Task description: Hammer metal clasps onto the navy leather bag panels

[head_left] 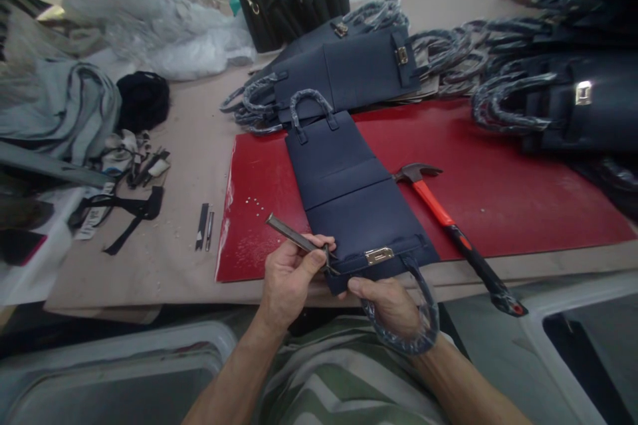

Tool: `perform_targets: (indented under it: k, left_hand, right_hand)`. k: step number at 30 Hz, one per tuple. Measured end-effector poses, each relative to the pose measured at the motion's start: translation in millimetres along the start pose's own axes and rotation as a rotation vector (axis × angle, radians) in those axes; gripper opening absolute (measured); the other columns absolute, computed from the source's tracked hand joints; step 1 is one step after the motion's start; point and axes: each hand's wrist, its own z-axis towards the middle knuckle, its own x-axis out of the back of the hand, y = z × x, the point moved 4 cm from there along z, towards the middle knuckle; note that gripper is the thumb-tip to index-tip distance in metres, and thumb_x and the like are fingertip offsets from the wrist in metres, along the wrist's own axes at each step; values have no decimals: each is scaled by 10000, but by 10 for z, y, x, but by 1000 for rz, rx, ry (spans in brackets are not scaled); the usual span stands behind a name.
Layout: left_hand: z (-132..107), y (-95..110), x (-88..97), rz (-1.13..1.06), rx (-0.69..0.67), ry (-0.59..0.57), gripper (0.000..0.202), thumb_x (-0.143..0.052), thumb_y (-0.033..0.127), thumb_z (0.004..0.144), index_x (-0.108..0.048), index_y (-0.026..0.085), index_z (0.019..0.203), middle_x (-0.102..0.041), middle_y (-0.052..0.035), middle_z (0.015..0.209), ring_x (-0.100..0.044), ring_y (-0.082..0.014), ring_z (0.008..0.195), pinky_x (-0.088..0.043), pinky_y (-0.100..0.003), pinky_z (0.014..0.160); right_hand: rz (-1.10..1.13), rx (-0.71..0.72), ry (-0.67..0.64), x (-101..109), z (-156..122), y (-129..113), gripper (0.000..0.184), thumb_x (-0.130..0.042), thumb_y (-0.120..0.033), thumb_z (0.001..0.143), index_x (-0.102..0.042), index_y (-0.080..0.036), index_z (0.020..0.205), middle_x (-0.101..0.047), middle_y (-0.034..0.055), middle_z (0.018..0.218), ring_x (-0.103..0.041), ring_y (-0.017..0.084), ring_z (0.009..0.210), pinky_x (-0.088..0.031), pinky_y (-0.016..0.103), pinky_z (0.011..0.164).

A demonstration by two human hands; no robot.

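A flat navy bag panel (356, 196) lies on a red mat, its near end overhanging the table's front edge. It has a metal clasp (379, 255) and a plastic-wrapped handle at each end. My left hand (294, 272) is closed around a metal rod-shaped punch (292, 232), whose lower end is by the panel's near left corner. My right hand (391, 302) reaches through the near handle (429, 309) and pinches the panel's near edge, thumb on top. To the right, a claw hammer (443, 219) with an orange and black handle rests with its head against the panel.
Stacked navy panels (353, 70) with wrapped handles lie behind, and more (588, 103) are at the right. Black bags (294, 0) stand at the back. Small tools (204, 227) and black straps (134, 209) lie left of the red mat (508, 199). Plastic bins (124, 372) flank my lap.
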Motion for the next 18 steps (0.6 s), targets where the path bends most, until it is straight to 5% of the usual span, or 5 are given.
perform_targets:
  k: [9, 13, 18]
  left_hand:
    - [64, 102, -28, 69, -38, -7, 157, -725, 301, 886, -685, 165, 954, -751, -70, 1031, -733, -194, 934, -599, -260, 814]
    - [166, 201, -72, 112, -75, 0, 186, -730, 307, 867, -688, 147, 951, -749, -78, 1011, -733, -195, 932, -594, -260, 827]
    - [275, 176, -109, 74, -35, -2, 221, -749, 320, 837, -686, 133, 938, -751, -79, 965, -740, -188, 880, -592, -253, 803]
  right_hand:
    - [-43, 65, 28, -46, 22, -141, 362, -788, -536, 702, -765, -177, 656, -745, 84, 924, -627, 251, 962, -431, 404, 1029]
    - [-49, -4, 9, -73, 57, -245, 402, -803, -551, 670, -742, -154, 680, -707, 72, 720, -625, 193, 698, -508, 355, 772]
    - [-44, -52, 39, -15, 90, -281, 424, -836, -544, 621, -703, -143, 663, -664, 47, 665, -569, 131, 551, -439, 282, 577]
